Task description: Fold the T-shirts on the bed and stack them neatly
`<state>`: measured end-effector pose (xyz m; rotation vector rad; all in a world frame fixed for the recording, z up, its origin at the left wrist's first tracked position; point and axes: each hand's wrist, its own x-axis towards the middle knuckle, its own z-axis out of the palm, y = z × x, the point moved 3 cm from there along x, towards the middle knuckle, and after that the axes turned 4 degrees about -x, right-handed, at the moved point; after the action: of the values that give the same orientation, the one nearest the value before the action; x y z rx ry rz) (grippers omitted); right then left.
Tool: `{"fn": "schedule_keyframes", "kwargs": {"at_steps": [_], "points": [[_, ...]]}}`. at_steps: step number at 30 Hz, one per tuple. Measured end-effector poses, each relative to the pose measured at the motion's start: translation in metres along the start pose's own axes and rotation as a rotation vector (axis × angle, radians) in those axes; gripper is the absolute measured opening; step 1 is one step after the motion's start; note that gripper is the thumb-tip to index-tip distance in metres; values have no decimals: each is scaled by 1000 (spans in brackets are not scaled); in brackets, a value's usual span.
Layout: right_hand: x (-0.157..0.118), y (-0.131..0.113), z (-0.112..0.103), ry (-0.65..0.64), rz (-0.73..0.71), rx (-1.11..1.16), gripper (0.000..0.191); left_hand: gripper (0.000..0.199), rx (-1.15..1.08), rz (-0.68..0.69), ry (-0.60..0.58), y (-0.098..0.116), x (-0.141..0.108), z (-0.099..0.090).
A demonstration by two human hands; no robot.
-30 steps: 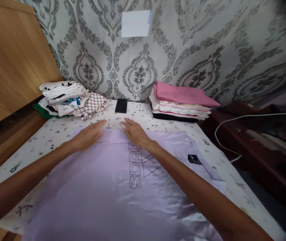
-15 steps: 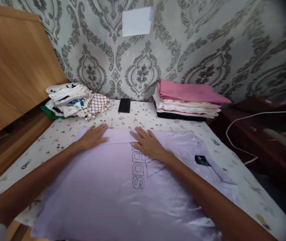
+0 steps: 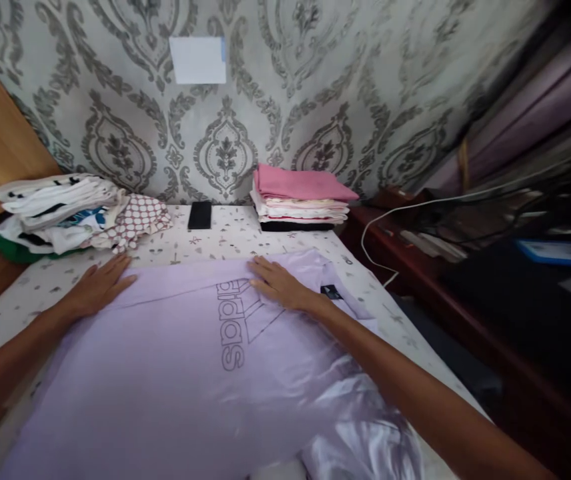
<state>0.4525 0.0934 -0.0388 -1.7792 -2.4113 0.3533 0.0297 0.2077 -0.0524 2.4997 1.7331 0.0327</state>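
A lilac T-shirt [image 3: 155, 373] with outlined "adidas" lettering lies spread on a white patterned sheet, its collar and black neck label toward the right. My left hand [image 3: 99, 287] rests on the shirt's far left corner, fingers stretched out. Flat on the far edge, just beyond the lettering, lies my right hand [image 3: 278, 283], its fingers extended too. Neither hand grips the cloth. Wrinkled, shinier fabric shows at the near right, partly under my right forearm.
A loose pile of clothes [image 3: 65, 210] sits at the back left, and a neat folded stack [image 3: 300, 200] topped with pink at the back. Between them lies a black phone [image 3: 200, 215]. A white cable [image 3: 365, 233] runs over dark red furniture [image 3: 390, 260] on the right.
The view has turned right. My left hand has slid left along the shirt's far edge, and my right hand has shifted toward the collar. More of the lettering shows.
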Motion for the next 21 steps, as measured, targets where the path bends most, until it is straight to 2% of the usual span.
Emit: {"fn": "schedule_keyframes", "kwargs": {"at_steps": [3, 5, 7, 9, 11, 13, 18, 21], "points": [[-7, 30, -11, 118, 76, 61, 65, 80, 9, 16, 8, 32, 4, -10], [-7, 53, -14, 163, 152, 16, 64, 78, -17, 123, 22, 66, 8, -12], [-7, 76, -12, 137, 255, -65, 63, 75, -50, 255, 12, 100, 12, -6], [-8, 96, -8, 93, 373, -127, 64, 73, -58, 343, -14, 120, 15, 4], [-11, 110, -4, 73, 456, -149, 65, 73, -43, 356, -35, 123, 17, 13], [-12, 116, -3, 72, 472, -151, 66, 74, -20, 323, -40, 116, 18, 16], [-16, 112, -7, 157, 456, -141, 65, 73, 12, 236, -36, 100, 8, 2], [-35, 109, -12, 238, 479, -110, 63, 74, 8, 204, -14, 87, -2, -3]]}}
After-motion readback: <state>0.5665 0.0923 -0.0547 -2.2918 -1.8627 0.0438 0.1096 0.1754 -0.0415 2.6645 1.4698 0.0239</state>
